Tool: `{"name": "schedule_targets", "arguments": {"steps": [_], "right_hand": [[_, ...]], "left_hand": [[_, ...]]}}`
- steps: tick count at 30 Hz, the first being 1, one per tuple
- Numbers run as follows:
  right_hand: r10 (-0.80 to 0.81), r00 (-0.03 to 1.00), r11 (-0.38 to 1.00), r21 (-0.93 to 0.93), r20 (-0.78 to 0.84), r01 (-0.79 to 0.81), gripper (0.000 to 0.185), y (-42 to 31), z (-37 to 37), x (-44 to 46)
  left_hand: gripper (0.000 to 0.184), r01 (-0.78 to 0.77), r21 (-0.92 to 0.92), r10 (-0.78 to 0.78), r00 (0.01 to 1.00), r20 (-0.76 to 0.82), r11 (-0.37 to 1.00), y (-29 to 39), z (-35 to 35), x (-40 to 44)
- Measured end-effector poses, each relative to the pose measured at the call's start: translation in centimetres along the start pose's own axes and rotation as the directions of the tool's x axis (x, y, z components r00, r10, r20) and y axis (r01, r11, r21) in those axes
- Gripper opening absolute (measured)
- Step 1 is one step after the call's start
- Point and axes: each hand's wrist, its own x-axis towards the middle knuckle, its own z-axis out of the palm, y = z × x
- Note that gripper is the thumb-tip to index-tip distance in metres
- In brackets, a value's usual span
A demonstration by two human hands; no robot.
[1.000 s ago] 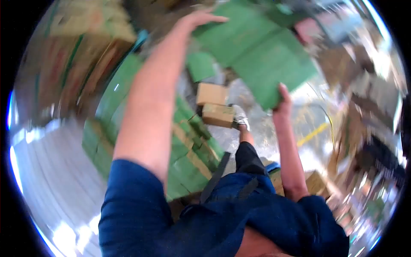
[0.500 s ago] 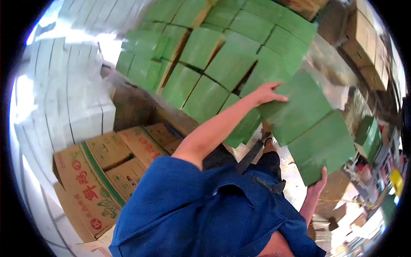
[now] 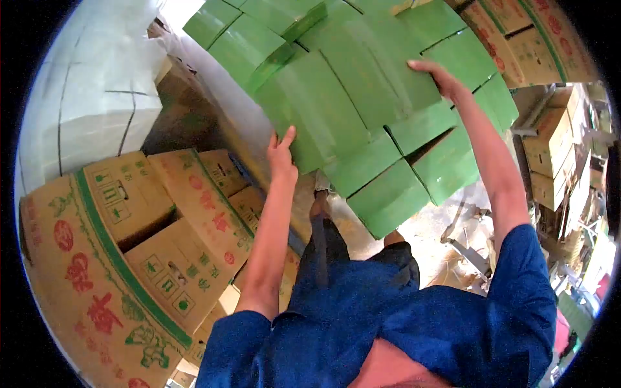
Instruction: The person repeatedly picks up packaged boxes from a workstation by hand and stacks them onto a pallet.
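Observation:
Two green boxes, a nearer-left one (image 3: 310, 103) and one beside it (image 3: 381, 71), lie side by side on top of the stack of green boxes (image 3: 394, 187). My left hand (image 3: 283, 154) grips the outer left end of the pair, thumb up along the edge. At the opposite end my right hand (image 3: 441, 81) holds the other box, its fingers over the top edge. The undersides of both boxes are hidden, so I cannot tell whether they rest fully on the stack.
Printed brown cartons (image 3: 97, 271) are piled at my left, with white wrapped stacks (image 3: 97, 116) behind them. More brown cartons (image 3: 550, 155) stand at the right and far right. Scraps and a metal frame (image 3: 466, 252) lie on the floor to the right of my legs.
The pair of green boxes has moved from the right side of my body leftward onto the stack and turned. Both hands still hold its ends. My view has swung to the right stack side.

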Motion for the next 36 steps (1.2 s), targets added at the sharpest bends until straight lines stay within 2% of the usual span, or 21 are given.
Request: {"name": "schedule_targets", "arguments": {"steps": [2, 4, 5, 7, 10, 11, 13, 16, 18, 19, 22, 23, 24, 25, 26, 27, 28, 29, 31, 34, 36], "right_hand": [[0.003, 0.999, 0.995, -0.101, 0.043, 0.001, 0.064, -3.3, 1.7, 5.8], [-0.171, 0.985, 0.871, -0.468, -0.004, 0.150, 0.084, -4.2, 2.6, 13.1], [-0.160, 0.987, 0.869, -0.474, -0.001, 0.140, 0.084, -3.4, 3.3, 16.6], [-0.487, 0.834, 0.386, -0.921, -0.258, -0.060, 0.097, -1.6, 4.4, 21.5], [-0.516, 0.789, 0.450, -0.890, -0.333, -0.082, 0.102, 0.2, 5.2, 20.2], [-0.537, 0.782, 0.413, -0.907, -0.316, -0.082, 0.105, 0.1, 5.7, 19.0], [-0.516, 0.791, 0.403, -0.908, -0.329, -0.115, 0.106, 0.3, 6.2, 18.8], [-0.524, 0.777, 0.377, -0.913, -0.350, -0.156, 0.105, 0.2, 5.8, 19.0], [-0.455, 0.842, 0.409, -0.908, -0.288, -0.090, 0.105, 0.1, 4.9, 19.0], [-0.479, 0.843, 0.353, -0.933, -0.244, -0.069, 0.103, 0.3, 4.6, 18.8], [-0.391, 0.870, 0.439, -0.892, -0.299, -0.110, 0.100, 0.8, 4.9, 18.1], [-0.450, 0.832, 0.470, -0.878, -0.324, -0.087, 0.091, 1.1, 5.6, 17.7], [-0.461, 0.823, 0.484, -0.872, -0.332, -0.080, 0.091, 1.2, 6.0, 17.1], [-0.576, 0.730, 0.471, -0.879, -0.368, -0.072, 0.085, 1.9, 6.4, 15.4], [-0.673, 0.624, 0.453, -0.888, -0.398, -0.077, 0.079, 3.2, 6.5, 13.4], [-0.777, 0.492, 0.487, -0.870, -0.393, 0.075, 0.068, 4.9, 6.0, 11.1], [-0.775, 0.470, 0.513, -0.855, -0.422, 0.076, 0.064, 7.0, 5.2, 8.7], [-0.764, 0.459, 0.543, -0.836, -0.454, 0.077, 0.059, 9.5, 4.3, 5.7], [-0.653, 0.492, 0.664, -0.748, -0.576, 0.007, 0.054, 14.7, 3.0, -2.2], [-0.497, 0.355, 0.777, -0.588, -0.791, -0.222, 0.052, 25.6, -0.6, -11.3], [-0.387, 0.276, 0.811, -0.467, -0.880, -0.351, 0.051, 30.9, -1.1, -16.8]], "left_hand": [[0.058, -0.031, -0.035, 0.029, 0.997, -0.067, 0.999, 0.2, -1.0, 2.6], [0.066, -0.152, 0.105, 0.159, 0.986, -0.059, 0.983, -0.6, -1.4, 5.8], [0.066, -0.142, 0.098, 0.149, 0.987, -0.067, 0.985, -1.1, -1.5, 6.7], [0.072, -0.147, 0.095, 0.156, 0.983, -0.099, 0.985, -2.1, -1.3, 8.5], [0.075, -0.182, 0.164, 0.200, 0.975, -0.096, 0.969, -3.3, -1.6, 9.9], [0.075, -0.192, 0.153, 0.209, 0.973, -0.099, 0.969, -3.4, -1.1, 10.7], [0.077, -0.313, 0.177, 0.340, 0.929, -0.148, 0.933, -4.1, -0.5, 11.0], [0.080, -0.234, 0.230, 0.290, 0.924, -0.251, 0.944, -4.2, 0.2, 11.6], [0.079, -0.266, 0.212, 0.311, 0.925, -0.219, 0.941, -4.3, -0.2, 11.2], [0.079, -0.305, 0.182, 0.339, 0.920, -0.196, 0.935, -4.0, 0.0, 11.4], [0.073, -0.260, 0.270, 0.327, 0.912, -0.247, 0.927, -3.5, 0.8, 10.6], [0.073, -0.270, 0.284, 0.341, 0.909, -0.239, 0.920, -3.8, -0.2, 11.0], [0.069, -0.263, 0.130, 0.282, 0.946, -0.162, 0.956, -5.0, -2.1, 13.0], [0.066, -0.222, -0.024, 0.220, 0.973, -0.069, 0.975, -5.4, -2.9, 13.8], [0.066, -0.218, -0.018, 0.217, 0.975, -0.053, 0.976, -5.1, -2.6, 12.5], [0.064, -0.088, -0.092, 0.091, 0.995, 0.029, 0.992, -4.6, -2.3, 10.5], [0.062, 0.045, -0.156, -0.026, 0.992, 0.121, 0.987, -4.1, -1.7, 9.5], [0.062, 0.037, -0.073, -0.031, 0.996, 0.080, 0.997, -4.8, -1.9, 9.4], [0.063, 0.043, -0.091, -0.042, 0.999, 0.008, 0.995, -6.5, -2.2, 9.4], [0.069, 0.145, -0.170, -0.160, 0.984, -0.078, 0.975, -7.1, -1.1, 9.0], [0.074, 0.114, -0.101, -0.116, 0.993, -0.016, 0.988, -6.6, -0.6, 8.0]]}}
